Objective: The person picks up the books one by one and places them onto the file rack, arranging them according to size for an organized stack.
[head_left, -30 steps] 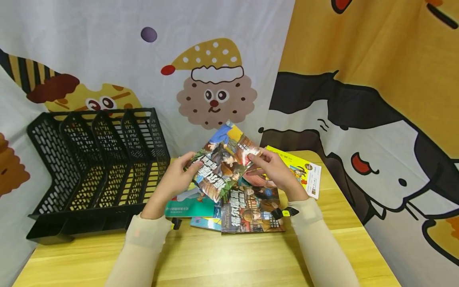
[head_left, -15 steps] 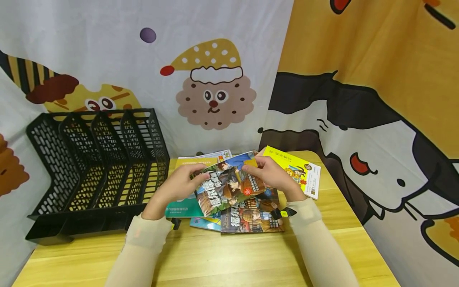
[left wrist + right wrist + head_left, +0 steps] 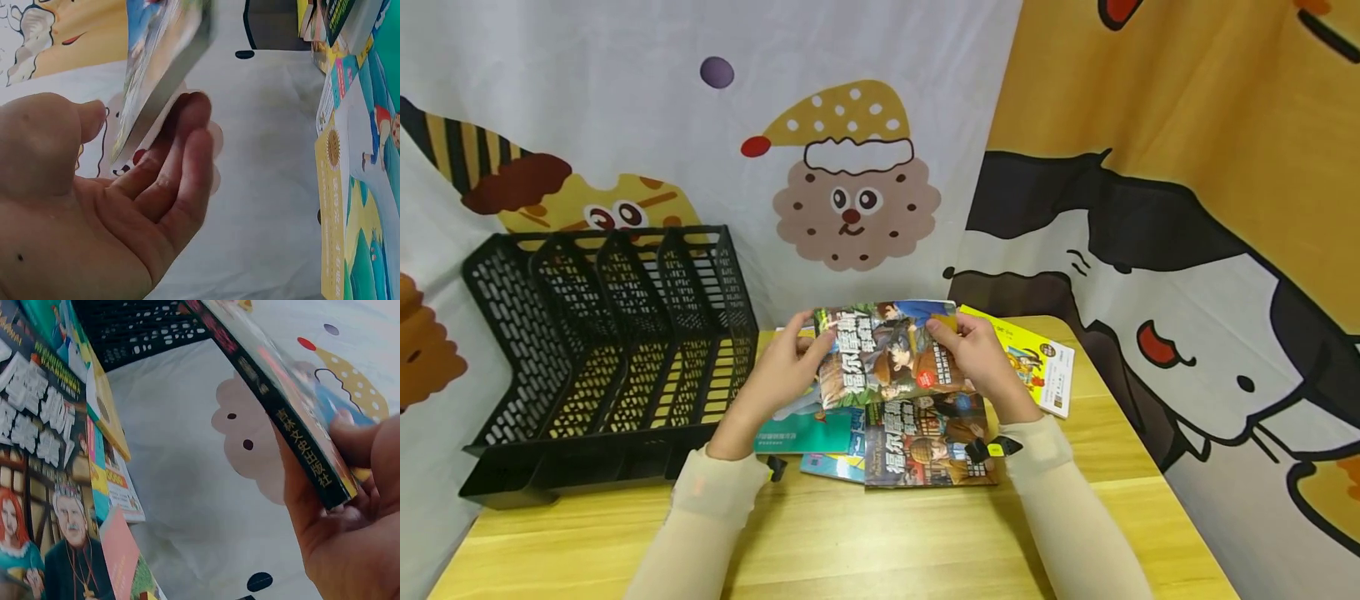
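- A black perforated plastic rack (image 3: 625,350) is set on the wooden worktop (image 3: 857,542).
- Above colourful books (image 3: 928,458), an illustrated paperback (image 3: 887,358) is pinched in the fingers of the left hand (image 3: 784,367).
- Its right edge is pinched in those of the right hand (image 3: 985,358).

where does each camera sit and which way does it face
Head: on the head, facing forward and down at the held book; left hand, right hand and sleeves show.
Left wrist: on that wrist, facing the held book's pale edge; the left hand shows.
Right wrist: on that wrist, facing the held book's dark spine; the right hand shows.
Shared: head and right wrist both show the black rack.
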`<act>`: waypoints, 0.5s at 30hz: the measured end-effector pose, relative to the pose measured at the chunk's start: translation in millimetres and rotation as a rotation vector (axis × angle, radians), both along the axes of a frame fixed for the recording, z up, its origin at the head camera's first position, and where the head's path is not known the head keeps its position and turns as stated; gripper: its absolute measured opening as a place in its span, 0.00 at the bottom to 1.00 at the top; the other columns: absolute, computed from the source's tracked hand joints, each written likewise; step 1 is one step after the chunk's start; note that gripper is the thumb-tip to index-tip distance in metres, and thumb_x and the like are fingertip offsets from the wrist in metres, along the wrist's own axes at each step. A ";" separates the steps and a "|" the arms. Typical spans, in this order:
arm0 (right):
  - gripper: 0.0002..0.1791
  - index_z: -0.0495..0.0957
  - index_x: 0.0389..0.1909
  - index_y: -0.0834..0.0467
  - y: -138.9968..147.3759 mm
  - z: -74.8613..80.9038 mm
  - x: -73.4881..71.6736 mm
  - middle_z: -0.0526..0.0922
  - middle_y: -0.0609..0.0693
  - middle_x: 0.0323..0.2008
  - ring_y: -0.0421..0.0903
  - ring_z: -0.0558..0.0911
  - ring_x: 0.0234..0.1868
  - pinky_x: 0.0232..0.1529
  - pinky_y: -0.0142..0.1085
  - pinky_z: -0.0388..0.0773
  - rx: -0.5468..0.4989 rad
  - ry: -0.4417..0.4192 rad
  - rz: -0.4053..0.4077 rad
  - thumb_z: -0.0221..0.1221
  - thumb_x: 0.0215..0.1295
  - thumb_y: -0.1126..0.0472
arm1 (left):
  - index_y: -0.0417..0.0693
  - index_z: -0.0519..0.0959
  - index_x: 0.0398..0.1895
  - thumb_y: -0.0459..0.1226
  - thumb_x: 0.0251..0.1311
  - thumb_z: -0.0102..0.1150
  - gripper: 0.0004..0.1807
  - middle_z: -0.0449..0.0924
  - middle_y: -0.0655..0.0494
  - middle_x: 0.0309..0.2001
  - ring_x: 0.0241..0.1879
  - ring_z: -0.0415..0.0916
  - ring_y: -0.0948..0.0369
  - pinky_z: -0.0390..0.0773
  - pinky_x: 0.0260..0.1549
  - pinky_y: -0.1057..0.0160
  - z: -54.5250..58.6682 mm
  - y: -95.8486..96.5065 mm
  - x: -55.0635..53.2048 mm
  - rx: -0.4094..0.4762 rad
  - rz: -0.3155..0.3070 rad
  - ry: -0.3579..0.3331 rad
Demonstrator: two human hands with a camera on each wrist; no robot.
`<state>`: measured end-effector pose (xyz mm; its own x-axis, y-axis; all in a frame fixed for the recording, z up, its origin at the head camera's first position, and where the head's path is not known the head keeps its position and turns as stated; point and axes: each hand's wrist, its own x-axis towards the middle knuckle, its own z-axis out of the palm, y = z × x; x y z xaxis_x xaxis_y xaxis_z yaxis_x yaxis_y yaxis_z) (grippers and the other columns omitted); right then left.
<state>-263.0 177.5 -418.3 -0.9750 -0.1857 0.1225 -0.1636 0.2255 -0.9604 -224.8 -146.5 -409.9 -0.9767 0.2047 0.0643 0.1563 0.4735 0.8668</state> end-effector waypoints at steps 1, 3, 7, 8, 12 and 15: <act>0.31 0.62 0.22 0.54 -0.5 -0.4 -0.2 0.62 0.42 0.14 0.42 0.63 0.15 0.21 0.35 0.64 -0.032 -0.004 -0.026 0.65 0.81 0.45 | 0.55 0.53 0.91 0.66 0.83 0.46 0.44 0.70 0.56 0.22 0.19 0.62 0.57 0.69 0.23 0.55 -0.1 0.7 -0.1 -0.003 -0.009 -0.017; 0.30 0.64 0.23 0.55 -1.6 -0.4 0.0 0.65 0.43 0.15 0.41 0.67 0.17 0.22 0.34 0.67 -0.068 0.000 -0.069 0.65 0.81 0.46 | 0.51 0.50 0.92 0.68 0.83 0.44 0.48 0.74 0.58 0.25 0.21 0.67 0.60 0.72 0.27 0.56 -0.4 2.8 0.5 -0.015 -0.016 -0.030; 0.31 0.63 0.23 0.56 -4.6 1.4 2.8 0.68 0.44 0.16 0.41 0.71 0.18 0.21 0.34 0.68 -0.086 -0.001 -0.098 0.65 0.81 0.45 | 0.47 0.49 0.92 0.64 0.85 0.45 0.47 0.74 0.59 0.24 0.22 0.69 0.60 0.74 0.28 0.56 -1.1 5.3 2.4 -0.004 -0.029 -0.025; 0.32 0.62 0.23 0.56 -5.2 2.0 3.3 0.66 0.44 0.15 0.42 0.70 0.18 0.21 0.34 0.67 -0.081 -0.006 -0.094 0.65 0.81 0.44 | 0.46 0.53 0.90 0.61 0.86 0.46 0.44 0.73 0.59 0.23 0.21 0.69 0.59 0.73 0.27 0.57 -1.2 5.4 2.5 0.004 -0.025 -0.006; 0.31 0.62 0.23 0.55 -5.9 3.5 2.6 0.65 0.45 0.17 0.44 0.66 0.20 0.26 0.36 0.66 -0.048 -0.043 0.000 0.64 0.82 0.44 | 0.47 0.72 0.62 0.54 0.89 0.45 0.21 0.64 0.59 0.18 0.16 0.61 0.59 0.65 0.19 0.60 -0.3 2.3 2.3 0.021 -0.004 0.115; 0.31 0.60 0.25 0.55 -2.9 4.7 1.2 0.62 0.46 0.20 0.42 0.69 0.23 0.32 0.37 0.69 0.023 -0.112 0.112 0.63 0.83 0.44 | 0.49 0.69 0.45 0.53 0.89 0.45 0.18 0.63 0.58 0.19 0.14 0.56 0.61 0.61 0.16 0.62 1.6 -2.6 2.5 0.015 0.023 0.196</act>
